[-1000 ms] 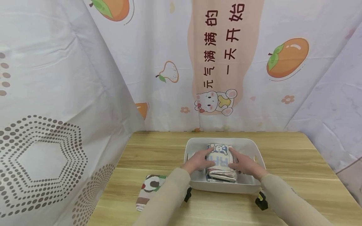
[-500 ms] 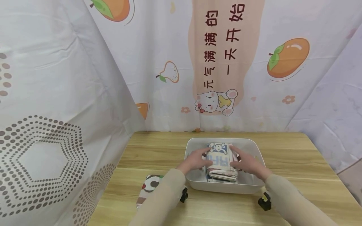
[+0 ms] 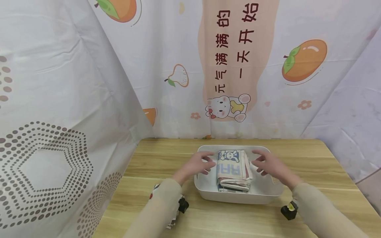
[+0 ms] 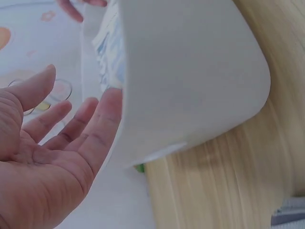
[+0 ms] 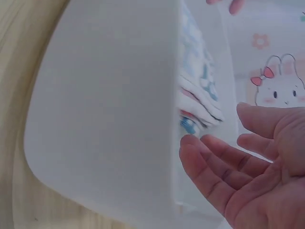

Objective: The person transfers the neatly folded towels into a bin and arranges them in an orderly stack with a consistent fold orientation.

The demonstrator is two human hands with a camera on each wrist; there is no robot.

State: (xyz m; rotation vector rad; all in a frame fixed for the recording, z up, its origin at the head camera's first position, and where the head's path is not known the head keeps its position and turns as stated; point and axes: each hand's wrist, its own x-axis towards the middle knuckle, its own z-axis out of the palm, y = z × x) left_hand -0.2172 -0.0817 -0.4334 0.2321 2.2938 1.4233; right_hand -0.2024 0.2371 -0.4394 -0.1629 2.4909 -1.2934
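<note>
Folded towels (image 3: 231, 168) lie stacked inside a white plastic bin (image 3: 238, 197); the top one shows a blue bear print. My left hand (image 3: 197, 164) hovers over the bin's left side, apart from the stack, its fingers relaxed and holding nothing. On the opposite side, my right hand (image 3: 271, 165) is likewise over the bin's right side with loose, bare fingers. Both wrist views show the bin's outer wall close to the fingers, with the towels (image 5: 200, 95) behind the rim.
Another patterned towel (image 3: 155, 189) lies on the wooden table (image 3: 238, 221) left of the bin, partly hidden by my left sleeve. A printed curtain (image 3: 178, 99) hangs behind the table, and a dotted one (image 3: 59, 99) hangs at the left.
Both hands have let go of the towel stack and drawn apart, the left one leftward and the right one rightward. The towels stay in the bin.
</note>
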